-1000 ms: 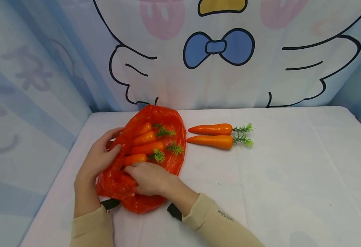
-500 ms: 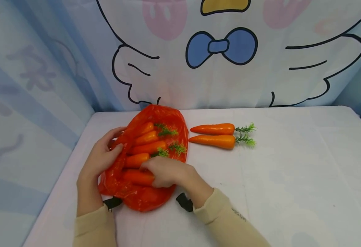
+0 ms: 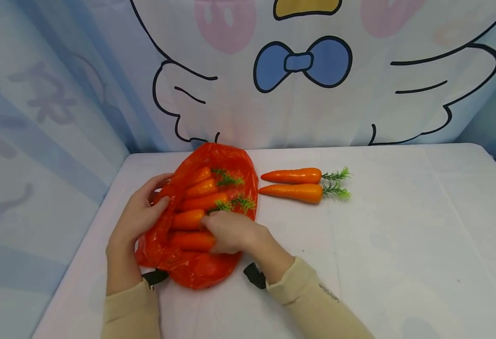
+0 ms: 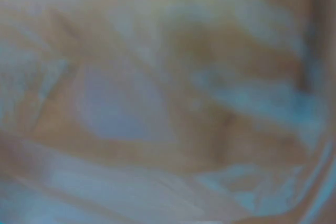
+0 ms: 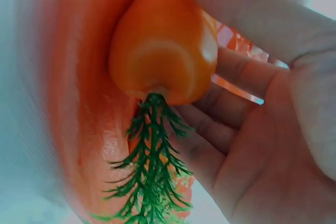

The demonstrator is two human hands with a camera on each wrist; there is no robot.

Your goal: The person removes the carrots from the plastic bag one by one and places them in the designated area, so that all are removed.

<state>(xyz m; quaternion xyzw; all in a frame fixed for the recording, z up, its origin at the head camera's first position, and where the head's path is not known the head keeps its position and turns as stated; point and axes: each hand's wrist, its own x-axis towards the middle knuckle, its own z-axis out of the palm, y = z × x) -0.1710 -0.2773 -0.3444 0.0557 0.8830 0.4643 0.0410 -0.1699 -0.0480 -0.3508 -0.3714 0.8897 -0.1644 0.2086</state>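
Observation:
A red plastic bag [image 3: 205, 275] lies at the table's left with its mouth spread, several orange toy carrots [image 3: 205, 201] with green tops side by side in it. My left hand [image 3: 137, 212] grips the bag's left edge, fingers partly hidden in the plastic. Inside the bag my right hand [image 3: 232, 231] holds the nearest carrot [image 3: 192, 241] around its thick end. The right wrist view shows that carrot [image 5: 157, 51] between thumb and fingers, its green top hanging free. The left wrist view is too blurred to make out the hand.
Two more carrots [image 3: 292, 176] lie parallel on the white table [image 3: 400, 235] just right of the bag, tips toward it. Behind the table hangs a printed curtain [image 3: 303, 113], and another curtain [image 3: 52, 188] stands along the left side.
My right hand has drawn back to the right within the bag, bringing the nearest carrot into view beneath the others. My left hand keeps its grip on the bag.

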